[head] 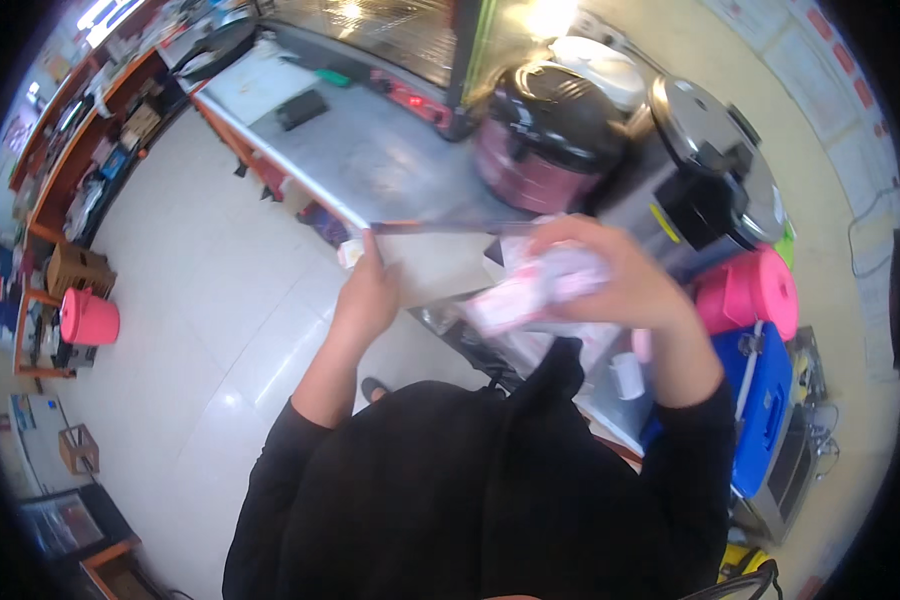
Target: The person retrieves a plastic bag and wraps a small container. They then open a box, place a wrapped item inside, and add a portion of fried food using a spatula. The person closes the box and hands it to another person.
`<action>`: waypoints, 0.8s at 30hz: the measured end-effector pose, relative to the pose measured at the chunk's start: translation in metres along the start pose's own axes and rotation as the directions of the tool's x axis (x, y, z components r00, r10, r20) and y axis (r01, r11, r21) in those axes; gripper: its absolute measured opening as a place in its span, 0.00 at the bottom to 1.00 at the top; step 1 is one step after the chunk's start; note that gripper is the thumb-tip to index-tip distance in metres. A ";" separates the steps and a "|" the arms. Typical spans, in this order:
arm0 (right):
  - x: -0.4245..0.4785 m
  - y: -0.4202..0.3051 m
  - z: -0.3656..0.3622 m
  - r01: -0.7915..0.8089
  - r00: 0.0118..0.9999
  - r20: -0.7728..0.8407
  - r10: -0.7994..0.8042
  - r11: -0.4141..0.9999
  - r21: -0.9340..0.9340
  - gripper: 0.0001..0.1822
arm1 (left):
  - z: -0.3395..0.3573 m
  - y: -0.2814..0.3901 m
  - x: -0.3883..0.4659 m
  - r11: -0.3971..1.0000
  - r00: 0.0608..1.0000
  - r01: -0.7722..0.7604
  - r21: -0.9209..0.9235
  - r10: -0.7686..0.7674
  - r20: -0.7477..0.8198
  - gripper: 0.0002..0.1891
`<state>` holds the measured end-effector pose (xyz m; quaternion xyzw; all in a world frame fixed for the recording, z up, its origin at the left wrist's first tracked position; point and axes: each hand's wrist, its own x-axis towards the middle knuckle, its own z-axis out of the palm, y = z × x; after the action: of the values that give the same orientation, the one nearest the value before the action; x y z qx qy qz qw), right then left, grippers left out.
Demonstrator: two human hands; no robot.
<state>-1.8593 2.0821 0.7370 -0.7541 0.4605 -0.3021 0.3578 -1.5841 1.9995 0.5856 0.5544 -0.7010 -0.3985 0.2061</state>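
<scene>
My left hand (367, 292) grips the left edge of a pale, flat tray or open box (439, 266) with a dark far rim. Its thumb lies along that edge. Over the tray's right part, my right hand (619, 274) is closed around a crumpled pink-and-white bundle (521, 296). Motion blur hides whether the bundle is cloth, paper or wrapping. Beneath it, more pale pink-white material (562, 341) shows, partly covered by the hand and my black sleeve.
Beyond the tray runs a metal counter (390, 165) with a white cutting board (259, 82). A large dark-lidded pink cooker (544, 142) and a steel one (690, 165) stand at right. Nearby are a pink bucket (746, 292), a blue cooler box (761, 405) and a white cup (628, 375).
</scene>
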 end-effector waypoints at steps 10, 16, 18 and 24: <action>0.249 -0.003 0.272 0.117 0.993 0.078 -0.087 0.754 -0.646 0.24 | -0.156 -0.123 -0.025 0.792 0.941 0.320 -0.520 -0.328 0.080 0.38; 0.345 0.027 0.300 0.109 0.977 0.183 -0.113 0.993 0.032 0.28 | -0.205 -0.199 0.012 0.542 0.908 0.267 -0.797 -0.419 0.019 0.32; 0.375 0.028 0.307 0.087 0.991 0.091 -0.096 0.991 0.099 0.26 | -0.212 -0.217 0.036 0.506 0.901 0.232 -0.831 -0.434 -0.013 0.31; 0.475 0.029 0.322 0.242 0.948 0.158 -0.278 0.947 0.212 0.21 | -0.270 -0.249 0.128 0.510 0.945 0.145 -0.848 -0.326 -0.034 0.30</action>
<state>-1.4330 1.7248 0.5924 -0.7955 0.2903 -0.3179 0.4264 -1.2725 1.7726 0.5315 0.5141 -0.3207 -0.6532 0.4540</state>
